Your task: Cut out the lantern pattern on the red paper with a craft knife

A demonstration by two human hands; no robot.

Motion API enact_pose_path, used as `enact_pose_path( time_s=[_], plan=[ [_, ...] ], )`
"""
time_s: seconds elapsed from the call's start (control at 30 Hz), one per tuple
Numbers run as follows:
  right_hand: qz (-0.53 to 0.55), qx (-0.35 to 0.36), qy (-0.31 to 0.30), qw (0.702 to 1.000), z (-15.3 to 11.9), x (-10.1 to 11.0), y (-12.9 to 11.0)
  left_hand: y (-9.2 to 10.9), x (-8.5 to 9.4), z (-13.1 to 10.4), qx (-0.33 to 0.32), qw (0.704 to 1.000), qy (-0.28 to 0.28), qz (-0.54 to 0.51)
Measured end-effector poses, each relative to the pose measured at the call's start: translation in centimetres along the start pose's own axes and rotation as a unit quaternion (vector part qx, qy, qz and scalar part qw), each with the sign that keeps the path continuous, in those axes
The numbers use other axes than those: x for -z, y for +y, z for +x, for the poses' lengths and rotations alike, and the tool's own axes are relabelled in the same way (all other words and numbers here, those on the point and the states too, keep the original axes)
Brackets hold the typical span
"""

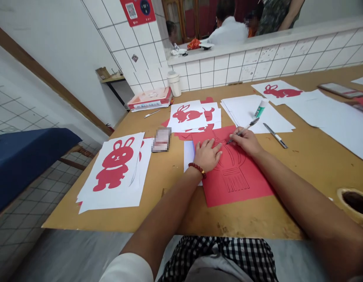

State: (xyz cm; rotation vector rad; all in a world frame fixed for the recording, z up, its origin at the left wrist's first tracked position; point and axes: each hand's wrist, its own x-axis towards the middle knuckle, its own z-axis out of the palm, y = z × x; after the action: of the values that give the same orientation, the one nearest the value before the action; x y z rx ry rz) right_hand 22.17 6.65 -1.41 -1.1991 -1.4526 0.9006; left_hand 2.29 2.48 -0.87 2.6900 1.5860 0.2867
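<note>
A red sheet (252, 180) with a dark-outlined, lantern-like drawing and a fringe at its lower end lies on the brown table. My left hand (207, 155), a beaded bracelet at its wrist, rests flat on the sheet's left part with fingers spread. My right hand (246, 141) grips a pen (253, 122), its tip down at the upper part of the drawing. Under the red sheet's left edge, a white sheet (187, 154) shows. To the right of my right hand lies a cutter knife (274, 135).
On the table (166, 172) are rabbit cutouts on paper (115, 164), more cutouts (186, 115), white sheets (275, 117), a glue stick (260, 108), a white cup (174, 84), stacked red-and-white packs (152, 98) and a round container (354, 201). People are behind the opening.
</note>
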Motion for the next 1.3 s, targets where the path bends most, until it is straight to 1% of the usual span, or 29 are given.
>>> enact_pose_path(
  time_s=[0.07, 0.2, 0.27, 0.37, 0.53, 0.67, 1.0, 1.13, 1.3],
  plan=[
    [-0.006, 0.001, 0.001, 1.000, 0.01, 0.05, 0.10, -0.05, -0.08, 0.03, -0.008, 1.000, 0.010, -0.001],
    [-0.006, -0.001, 0.003, 1.000, -0.06, 0.02, -0.02, -0.28, -0.23, 0.08, -0.065, 0.997, 0.028, -0.005],
    [-0.013, -0.003, 0.000, 1.000, -0.11, -0.01, -0.17, -0.38, -0.30, 0.11, -0.080, 0.996, 0.028, -0.015],
    [-0.044, -0.002, -0.008, 0.999, -0.13, 0.00, -0.26, -0.44, -0.41, 0.16, -0.080, 0.996, 0.030, -0.023],
    [-0.039, -0.002, -0.012, 0.999, -0.10, 0.13, -0.21, -0.34, -0.32, 0.19, -0.080, 0.996, 0.027, -0.025],
    [-0.075, 0.000, -0.024, 0.997, -0.18, 0.16, -0.42, -0.23, -0.21, 0.15, -0.075, 0.997, 0.020, -0.027],
    [-0.061, -0.001, -0.017, 0.998, -0.08, 0.25, -0.09, -0.41, -0.48, 0.14, -0.081, 0.996, 0.032, -0.031],
    [-0.080, 0.003, -0.022, 0.997, -0.19, 0.31, -0.31, -0.37, -0.49, 0.15, -0.079, 0.996, 0.034, -0.035],
    [-0.064, 0.004, -0.026, 0.998, -0.27, 0.36, -0.32, -0.38, -0.60, 0.19, -0.080, 0.996, 0.035, -0.031]
  ],
)
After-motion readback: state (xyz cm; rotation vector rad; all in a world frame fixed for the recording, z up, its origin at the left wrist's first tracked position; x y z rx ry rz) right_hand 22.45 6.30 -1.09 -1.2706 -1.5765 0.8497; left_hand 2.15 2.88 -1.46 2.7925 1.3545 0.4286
